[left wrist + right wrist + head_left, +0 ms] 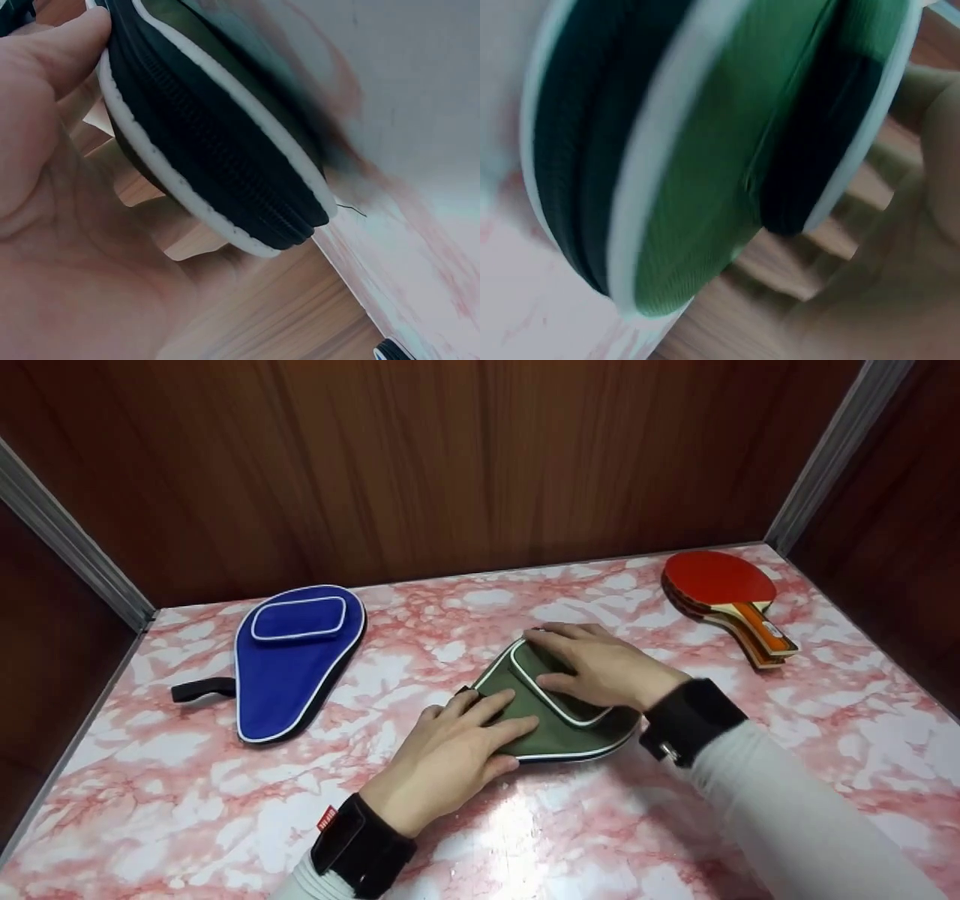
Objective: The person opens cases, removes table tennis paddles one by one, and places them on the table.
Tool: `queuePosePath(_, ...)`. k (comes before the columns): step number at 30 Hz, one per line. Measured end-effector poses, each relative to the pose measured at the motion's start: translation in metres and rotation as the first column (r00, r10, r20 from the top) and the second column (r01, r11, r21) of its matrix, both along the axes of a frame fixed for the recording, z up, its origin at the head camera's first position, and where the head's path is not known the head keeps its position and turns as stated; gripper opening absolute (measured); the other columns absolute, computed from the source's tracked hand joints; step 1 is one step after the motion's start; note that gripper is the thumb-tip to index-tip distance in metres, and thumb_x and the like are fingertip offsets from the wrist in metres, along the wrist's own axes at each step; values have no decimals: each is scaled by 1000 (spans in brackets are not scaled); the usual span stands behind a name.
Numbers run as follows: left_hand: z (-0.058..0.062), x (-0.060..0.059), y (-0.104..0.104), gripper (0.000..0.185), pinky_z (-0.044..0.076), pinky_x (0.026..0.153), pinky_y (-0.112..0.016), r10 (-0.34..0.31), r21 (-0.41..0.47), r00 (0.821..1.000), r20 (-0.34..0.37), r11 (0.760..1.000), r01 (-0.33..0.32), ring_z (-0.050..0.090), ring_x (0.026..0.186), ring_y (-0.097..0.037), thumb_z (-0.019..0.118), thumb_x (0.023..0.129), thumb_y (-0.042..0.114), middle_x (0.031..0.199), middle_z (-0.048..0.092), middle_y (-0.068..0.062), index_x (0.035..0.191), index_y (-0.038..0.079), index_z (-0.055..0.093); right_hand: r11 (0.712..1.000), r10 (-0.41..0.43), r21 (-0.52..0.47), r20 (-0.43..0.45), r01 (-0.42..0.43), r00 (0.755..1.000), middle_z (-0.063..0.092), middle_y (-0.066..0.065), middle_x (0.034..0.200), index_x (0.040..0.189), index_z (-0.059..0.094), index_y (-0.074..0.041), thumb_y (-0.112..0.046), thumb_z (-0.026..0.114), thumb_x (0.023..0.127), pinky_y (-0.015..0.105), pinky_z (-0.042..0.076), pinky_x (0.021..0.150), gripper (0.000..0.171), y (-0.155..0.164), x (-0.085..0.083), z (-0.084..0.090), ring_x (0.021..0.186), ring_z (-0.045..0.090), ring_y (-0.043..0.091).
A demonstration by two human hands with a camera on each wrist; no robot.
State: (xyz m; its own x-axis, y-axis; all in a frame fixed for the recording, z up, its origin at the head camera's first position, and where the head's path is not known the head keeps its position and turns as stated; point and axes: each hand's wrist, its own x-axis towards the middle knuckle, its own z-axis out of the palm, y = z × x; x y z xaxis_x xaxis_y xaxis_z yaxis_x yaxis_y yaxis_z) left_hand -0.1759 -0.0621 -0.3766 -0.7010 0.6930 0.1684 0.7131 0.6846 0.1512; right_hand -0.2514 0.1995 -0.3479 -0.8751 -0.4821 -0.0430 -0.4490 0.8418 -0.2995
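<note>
Wood-grain wall (465,472) stands behind; in front of it, the pink-marbled tabletop (187,795). Blue case (289,675) lies at the left, broad end toward the wall, well apart from the work. Green case (544,727), the one being handled, is at mid-tabletop, slightly right of centre, between blue case and paddles, its pocket (579,706) facing up. Zip (217,165) looks closed along the stretch seen in the left wrist view; the rest is unclear.

Left grip (454,750), a bare hand: not clenched, fingers spread over the narrower part, thumb at the near edge. Right grip (600,664): not clenched either, fingers laid across the pocket toward the far edge; some fingertips hidden.

Upper paddle (724,579), red-faced, sits on the lower paddle (750,651) at far right, handles not quite squared. Smaller still: black strap (202,688) beside the blue case.

Risks (judgement): uneven pressure from the two hands could swivel or skid the green case, the tabletop looking smooth. Fingers covering its edge could mask a snag in the zip. A wide swing of the right forearm could knock the paddles, and their loose stacking would let the upper one slide off.

Count, largest first: tabletop 1; cases 2 (blue 1, green 1); hands 2; paddles 2, stacked; black wristbands 2, left (360,844) and right (694,720); strap, 1 clearly visible; red tag (327,817) on the left wristband, 1
</note>
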Motion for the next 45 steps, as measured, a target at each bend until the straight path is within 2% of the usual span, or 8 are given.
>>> queuePosePath(5, 1, -1, -1, 50, 54, 95, -61, -3, 1, 1000, -28, 1000, 3, 52, 147, -38, 71, 108, 40, 166, 53, -8, 156, 35, 64, 999, 41, 20, -19, -41, 999, 47, 20, 168, 165, 51, -13, -31, 71, 109, 67, 32, 124, 62, -2, -5, 3, 152, 44, 49)
queuePosePath(10, 3, 0, -5, 46, 54, 95, -61, 27, -18, 997, -70, 999, -28, 55, 146, -38, 74, 106, 35, 162, 58, -8, 151, 38, 68, 999, 16, 38, -81, -13, 997, 63, 22, 142, 148, 61, -8, -33, 75, 106, 64, 48, 111, 51, 1, 0, 2, 130, 60, 48)
queuePosePath(15, 5, -2, -9, 41, 53, 99, -63, 55, 10, 993, -106, 998, -54, 57, 141, -42, 72, 106, 28, 156, 62, -9, 145, 39, 73, 1000, -16, 9, -99, 17, 995, 64, 19, 122, 133, 61, -6, -38, 80, 103, 61, 53, 100, 48, 11, 12, 1, 116, 63, 44)
queuePosePath(21, 5, -6, -10, 45, 54, 97, -59, 73, 10, 981, -179, 997, -73, 58, 134, -39, 65, 104, 17, 148, 66, -8, 141, 40, 76, 995, -88, -58, -26, 86, 996, 63, 10, 105, 120, 58, -8, -47, 82, 100, 49, 52, 82, 50, 22, 26, -5, 96, 60, 31)
queuePosePath(27, 0, -9, -9, 45, 57, 95, -55, 79, 72, 968, -237, 995, -64, 61, 125, -36, 70, 99, 10, 138, 67, -12, 136, 34, 80, 977, -212, -31, 12, 212, 977, 56, 2, 83, 104, 57, -13, -58, 83, 95, 39, 43, 66, 52, 19, 41, -6, 77, 56, 21)
queuePosePath(33, -2, -9, -7, 38, 61, 85, -48, 98, 119, 974, -205, 990, -75, 61, 116, -35, 71, 100, 5, 128, 65, -12, 132, 24, 81, 965, -257, 35, -34, 258, 966, 57, 1, 80, 90, 61, -15, -69, 79, 92, 41, 44, 62, 57, 12, 55, -7, 71, 57, 19)
queuePosePath(39, -1, -4, 0, 19, 61, 86, -47, 88, 162, 977, -193, 985, -57, 64, 116, -33, 71, 108, 22, 127, 69, -10, 125, 19, 80, 966, -238, 81, -101, 247, 966, 56, -2, 77, 74, 61, -17, -78, 74, 90, 46, 48, 58, 64, 5, 68, -10, 61, 58, 19)
queuePosePath(45, 3, 8, 11, 51, 48, 113, -54, 7, 165, 998, -60, 986, 3, 58, 137, -32, 69, 105, 58, 145, 66, -8, 147, 29, 71, 967, -252, 14, -132, 256, 959, 57, -1, 66, 66, 62, -16, -73, 75, 93, 48, 50, 57, 64, 1, 70, -15, 57, 59, 23)
